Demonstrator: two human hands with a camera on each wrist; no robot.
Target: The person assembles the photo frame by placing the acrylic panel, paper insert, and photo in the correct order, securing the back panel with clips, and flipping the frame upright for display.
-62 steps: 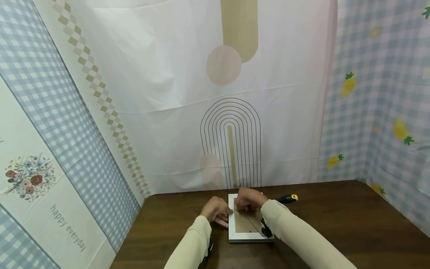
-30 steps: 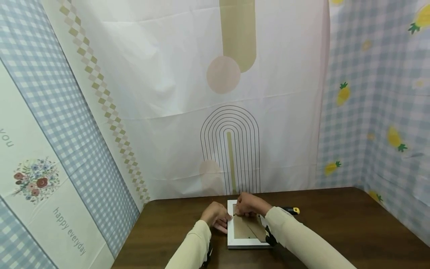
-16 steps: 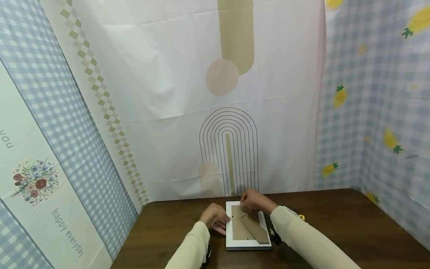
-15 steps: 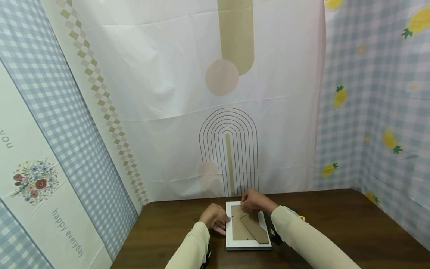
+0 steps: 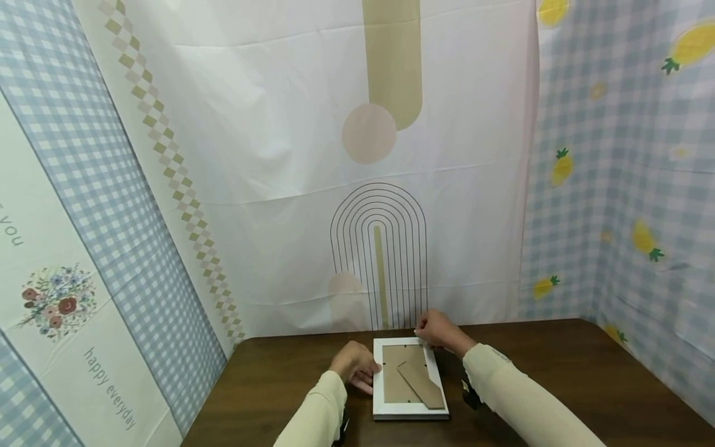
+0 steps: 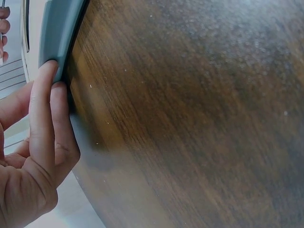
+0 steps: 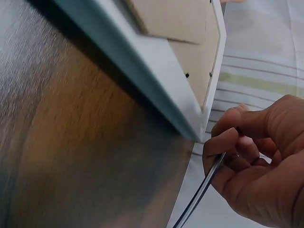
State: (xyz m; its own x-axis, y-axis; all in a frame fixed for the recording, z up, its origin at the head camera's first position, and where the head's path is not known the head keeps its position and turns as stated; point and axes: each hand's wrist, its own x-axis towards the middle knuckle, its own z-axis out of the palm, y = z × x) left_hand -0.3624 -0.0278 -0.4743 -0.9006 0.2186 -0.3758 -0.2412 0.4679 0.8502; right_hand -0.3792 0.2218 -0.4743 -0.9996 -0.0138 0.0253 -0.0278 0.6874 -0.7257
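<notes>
A white picture frame (image 5: 379,394) lies face down on the brown wooden table. Its tan backing board (image 5: 393,375) shows a slanted stand leg (image 5: 426,391) and several small dark tabs along the edges. My left hand (image 5: 355,364) holds the frame's left side, thumb on top; in the left wrist view its fingertips (image 6: 50,69) press the side edge. My right hand (image 5: 438,329), fingers curled, is at the far right corner of the frame. In the right wrist view it grips the thin metal shaft of a screwdriver (image 7: 199,194), whose handle is hidden behind the sleeve.
The wooden table (image 5: 536,379) extends to both sides of the frame. A white patterned curtain (image 5: 279,248) hangs right behind its far edge. Checked cloths hang at the left (image 5: 95,155) and right (image 5: 586,205).
My right hand has moved rightward from over the upper backing board to the far right corner, uncovering the board. The screwdriver's black and yellow handle has slipped behind the sleeve. My left hand stays on the frame.
</notes>
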